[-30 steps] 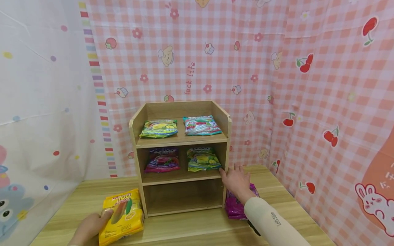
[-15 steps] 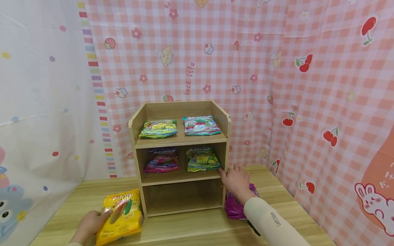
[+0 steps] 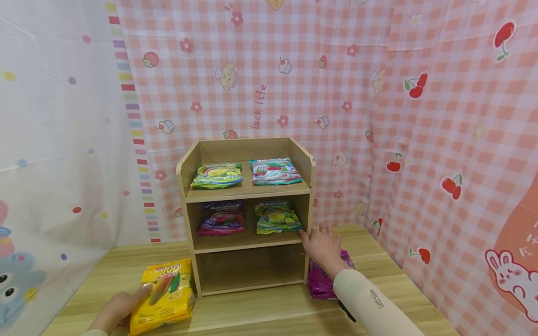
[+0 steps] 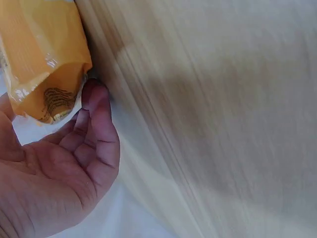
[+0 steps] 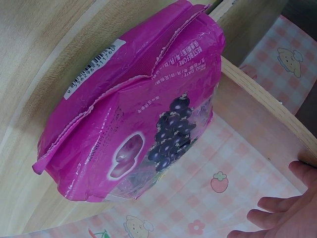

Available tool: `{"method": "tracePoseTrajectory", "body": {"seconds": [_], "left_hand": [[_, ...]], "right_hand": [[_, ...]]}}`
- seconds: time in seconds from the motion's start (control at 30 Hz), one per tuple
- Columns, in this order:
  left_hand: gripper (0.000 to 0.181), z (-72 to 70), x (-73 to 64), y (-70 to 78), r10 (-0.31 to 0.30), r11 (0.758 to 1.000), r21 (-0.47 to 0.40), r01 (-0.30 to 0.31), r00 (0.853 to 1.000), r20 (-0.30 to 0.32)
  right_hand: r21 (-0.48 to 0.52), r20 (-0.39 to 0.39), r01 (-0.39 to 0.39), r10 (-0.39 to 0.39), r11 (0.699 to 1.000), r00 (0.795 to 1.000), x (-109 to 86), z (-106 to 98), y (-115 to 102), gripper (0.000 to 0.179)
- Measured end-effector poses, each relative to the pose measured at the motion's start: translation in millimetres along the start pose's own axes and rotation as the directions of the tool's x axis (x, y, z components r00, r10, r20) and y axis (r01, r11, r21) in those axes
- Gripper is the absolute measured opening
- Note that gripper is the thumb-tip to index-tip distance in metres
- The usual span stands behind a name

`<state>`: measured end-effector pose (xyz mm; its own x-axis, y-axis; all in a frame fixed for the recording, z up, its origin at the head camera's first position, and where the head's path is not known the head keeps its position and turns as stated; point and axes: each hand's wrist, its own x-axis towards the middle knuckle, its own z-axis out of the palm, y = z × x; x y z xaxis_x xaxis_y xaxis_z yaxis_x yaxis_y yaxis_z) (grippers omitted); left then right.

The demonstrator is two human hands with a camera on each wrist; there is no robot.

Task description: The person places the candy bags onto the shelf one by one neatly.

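My left hand [image 3: 119, 310] pinches the near left edge of a yellow candy bag [image 3: 166, 301], which shows mangoes and "100" on its front. In the left wrist view the fingers [image 4: 101, 116] curl up to the bag's lower end, while the thumb is mostly hidden. My right hand [image 3: 323, 247] has its fingers spread, with the thumb at the front right edge of the wooden shelf [image 3: 248, 245]. Below that hand and forearm, a purple grape candy bag [image 5: 143, 114] stands on the table beside the shelf, partly covered by them in the head view.
On the shelf's top tier lie a yellow-green candy bag [image 3: 216, 176] and a teal and white one [image 3: 275, 171]. The middle tier holds a dark purple bag [image 3: 222, 218] and a green-yellow bag [image 3: 277, 218]. Checked cloth [image 3: 260, 70] hangs behind the wooden table [image 3: 235, 315].
My left hand and the yellow candy bag have shifted slightly left. My right hand stays at the shelf's side, and the bags on the shelf have not moved.
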<state>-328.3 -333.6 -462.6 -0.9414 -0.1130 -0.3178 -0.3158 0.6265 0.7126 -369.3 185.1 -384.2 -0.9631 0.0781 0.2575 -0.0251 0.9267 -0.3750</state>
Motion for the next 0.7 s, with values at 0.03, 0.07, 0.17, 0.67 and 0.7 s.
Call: {"method": "tracePoseTrajectory", "body": {"seconds": [0.03,0.07,0.17,0.67,0.7], "left_hand": [[0.084,0.5,0.0,1.0,-0.002,1.0,0.002,0.002,1.0,0.005],[0.08,1.0,0.0,1.8,-0.007,1.0,-0.001,0.007,1.0,0.008],[0.072,2.8,0.1,4.1,-0.018,0.999,-0.031,0.018,1.0,0.017],[0.054,4.8,6.0,8.1,-0.002,0.966,-0.258,0.021,0.997,0.076],[0.054,4.9,6.3,8.1,0.009,0.96,-0.278,0.016,0.996,0.087]], "right_hand": [[0.001,0.002,-0.001,0.001,1.0,1.0,0.1,-0.1,0.1,0.063],[0.002,0.002,-0.001,0.001,1.0,1.0,0.1,-0.2,0.0,0.063],[0.003,0.006,-0.003,0.003,1.0,1.0,0.4,-0.3,-0.3,0.064],[-0.009,-0.01,0.011,-0.011,1.0,1.0,-1.1,-1.0,-0.8,0.061],[-0.008,-0.01,0.011,-0.011,1.0,1.0,-1.3,-1.4,-1.0,0.061]]}}
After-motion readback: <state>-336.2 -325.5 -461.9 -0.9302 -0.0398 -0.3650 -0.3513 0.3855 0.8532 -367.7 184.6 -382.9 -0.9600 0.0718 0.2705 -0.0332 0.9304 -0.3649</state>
